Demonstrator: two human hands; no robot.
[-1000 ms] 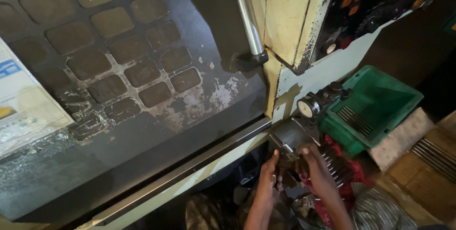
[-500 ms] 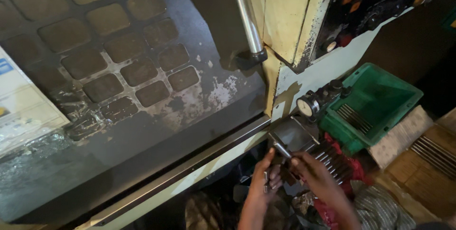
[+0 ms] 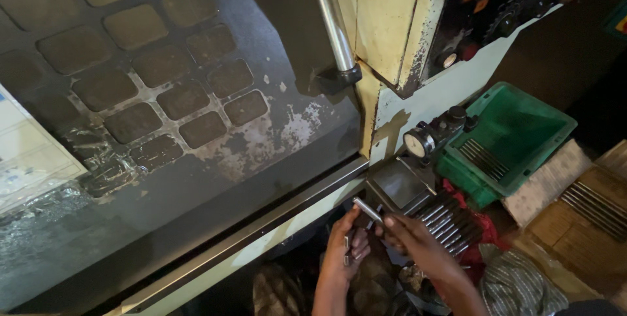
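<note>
Both hands are working low in front of the machine, below the sliding door [image 3: 163,159]. The right hand [image 3: 418,244] is pinching a short metal rod [image 3: 368,210] between thumb and fingertips, fingers closed around its lower end; the rod is pointing up and left, its tip just beside the small metal block [image 3: 398,185] under the dial gauge [image 3: 418,143]. The left hand [image 3: 349,244] is curled beside it, fingers half closed; it looks to be touching something thin, but I cannot tell what.

Risks, as judged from this view:
- The grip is covering only the rod's end, so the rod could be slipping or tipping and dropping into the dark gap below.
- The rod's tip is sitting close to the gauge; a knock could be disturbing its setting.
- More rods [image 3: 447,221] are lying on the red cloth [image 3: 486,234] just beside the right wrist, beside the green bin [image 3: 516,140]; a sleeve or wrist could be sweeping them off.
</note>
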